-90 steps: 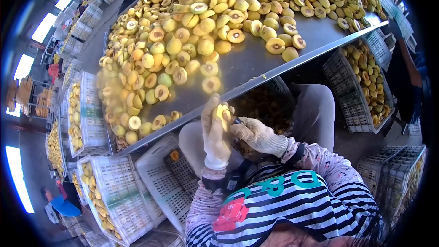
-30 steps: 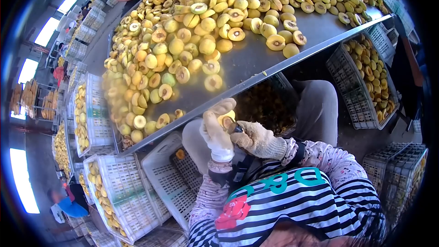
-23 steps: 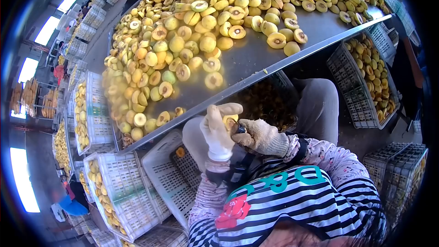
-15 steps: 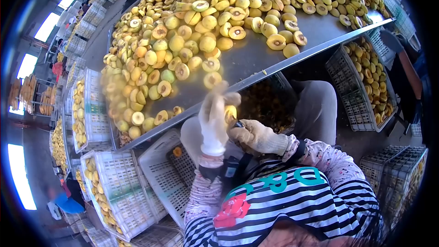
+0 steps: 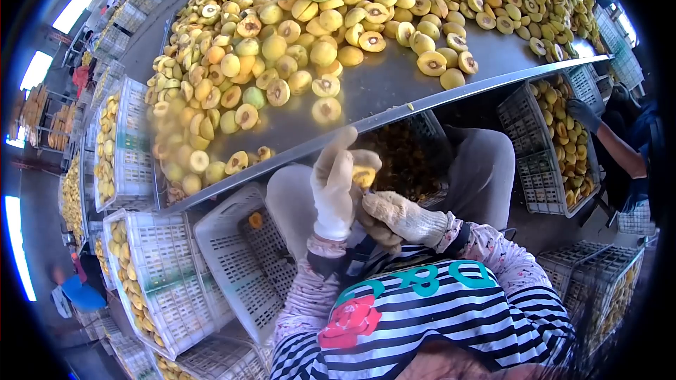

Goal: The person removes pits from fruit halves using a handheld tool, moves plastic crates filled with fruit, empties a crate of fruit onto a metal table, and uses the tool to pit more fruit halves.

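My left hand (image 5: pixel 334 186), in a white glove, has its fingers curled round a yellow peach half (image 5: pixel 363 176), just in front of the table edge. Close against it is my gloved right hand (image 5: pixel 403 219), fingers closed on a small dark-handled tool, mostly hidden now; its tip appears to meet the fruit. Both hands are above my lap. On the metal table (image 5: pixel 384 88) lies a large heap of halved yellow peaches (image 5: pixel 274 49), several with brown centres showing.
Beneath the table edge stands a crate with dark scraps (image 5: pixel 405 162). A white crate (image 5: pixel 232 260) at my left holds one orange piece. Full peach crates (image 5: pixel 165 285) stand further left. Another person's gloved hand (image 5: pixel 583 114) is at a full crate (image 5: pixel 553 169) on the right.
My hands stay together at the peach half, and the dark tool has become mostly hidden. The view has shifted slightly. At the right, the other person's hand has come down to the full crate.
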### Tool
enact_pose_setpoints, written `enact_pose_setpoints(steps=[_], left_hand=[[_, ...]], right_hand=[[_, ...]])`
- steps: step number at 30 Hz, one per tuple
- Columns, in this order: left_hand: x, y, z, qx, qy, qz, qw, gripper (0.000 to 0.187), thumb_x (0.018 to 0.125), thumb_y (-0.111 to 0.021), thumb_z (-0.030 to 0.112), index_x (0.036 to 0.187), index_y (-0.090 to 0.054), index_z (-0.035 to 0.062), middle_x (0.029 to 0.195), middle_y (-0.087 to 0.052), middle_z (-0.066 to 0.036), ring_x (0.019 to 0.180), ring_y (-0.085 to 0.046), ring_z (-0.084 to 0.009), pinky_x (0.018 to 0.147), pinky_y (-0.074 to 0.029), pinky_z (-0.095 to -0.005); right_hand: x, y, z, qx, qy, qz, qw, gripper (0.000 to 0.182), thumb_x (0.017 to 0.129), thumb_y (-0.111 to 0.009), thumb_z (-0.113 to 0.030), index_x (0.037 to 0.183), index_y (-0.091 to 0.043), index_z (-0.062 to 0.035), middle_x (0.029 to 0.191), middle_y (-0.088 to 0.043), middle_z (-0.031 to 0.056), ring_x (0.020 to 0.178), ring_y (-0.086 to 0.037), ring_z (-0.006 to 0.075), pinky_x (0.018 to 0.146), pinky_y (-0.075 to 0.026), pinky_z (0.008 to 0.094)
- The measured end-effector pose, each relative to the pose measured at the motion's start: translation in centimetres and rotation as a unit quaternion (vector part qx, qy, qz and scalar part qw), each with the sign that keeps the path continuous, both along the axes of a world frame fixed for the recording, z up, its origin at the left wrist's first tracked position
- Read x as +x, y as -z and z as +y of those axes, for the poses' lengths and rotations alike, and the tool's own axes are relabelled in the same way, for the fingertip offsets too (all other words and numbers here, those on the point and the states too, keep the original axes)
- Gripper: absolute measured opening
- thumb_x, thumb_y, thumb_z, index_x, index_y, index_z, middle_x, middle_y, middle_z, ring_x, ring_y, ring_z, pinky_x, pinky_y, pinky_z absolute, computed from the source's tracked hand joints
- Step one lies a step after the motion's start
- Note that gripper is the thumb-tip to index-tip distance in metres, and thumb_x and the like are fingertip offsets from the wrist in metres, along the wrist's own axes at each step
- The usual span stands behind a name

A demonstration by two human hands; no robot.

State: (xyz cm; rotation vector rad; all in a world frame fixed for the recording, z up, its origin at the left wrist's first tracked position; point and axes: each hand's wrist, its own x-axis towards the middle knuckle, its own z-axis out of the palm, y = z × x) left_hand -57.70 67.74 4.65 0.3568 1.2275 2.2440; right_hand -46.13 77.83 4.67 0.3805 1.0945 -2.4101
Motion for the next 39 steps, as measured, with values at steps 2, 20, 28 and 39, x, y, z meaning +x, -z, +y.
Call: enact_pose_setpoints(steps=[2,20,28,39], left_hand=[[-0.7,0.4,-1.3,-0.039,0.075,-0.046,0.995,0.035,0.102,-0.049,0.013,0.133,-0.061,-0.0005,0.083,-0.073,-0.013,0.076,-0.071,-0.0212,0.074,-0.057,-0.0303],[-5.4,1.0,-2.1,0.071,0.334,-0.140,0.929,0.037,0.099,-0.046,0.003,0.133,-0.060,-0.0035,0.078,-0.071,-0.012,0.071,-0.069,-0.0197,0.071,-0.056,-0.0290],[-4.3,1.2,-1.7,-0.020,0.230,-0.105,0.967,0.035,0.100,-0.048,0.011,0.128,-0.063,-0.0023,0.075,-0.070,-0.011,0.069,-0.069,-0.0234,0.069,-0.057,-0.0306],[-1.3,2.0,0.0,0.193,0.081,-0.279,0.937,0.038,0.107,-0.041,0.019,0.139,-0.053,0.0030,0.077,-0.063,-0.007,0.078,-0.063,-0.0278,0.077,-0.054,-0.0414]], right_hand=[[0.1,0.5,-0.5,-0.030,-0.009,-0.017,0.999,0.040,0.104,-0.052,-0.045,0.082,-0.052,-0.0126,0.060,-0.044,-0.0013,0.045,-0.039,0.0115,0.042,-0.036,0.0281],[-1.3,3.0,-1.5,-0.106,-0.043,-0.019,0.993,0.030,0.102,-0.052,-0.041,0.094,-0.051,-0.0118,0.067,-0.048,0.0000,0.051,-0.041,0.0107,0.046,-0.031,0.0251],[-2.1,0.7,-2.6,0.107,0.011,-0.049,0.993,0.027,0.101,-0.053,-0.031,0.081,-0.048,-0.0139,0.059,-0.040,-0.0040,0.047,-0.034,0.0090,0.043,-0.028,0.0255],[-0.2,5.0,-2.5,-0.485,-0.016,-0.041,0.874,0.052,0.095,-0.058,-0.064,0.088,-0.053,-0.0131,0.051,-0.040,-0.0049,0.038,-0.033,0.0073,0.037,-0.029,0.0250]])
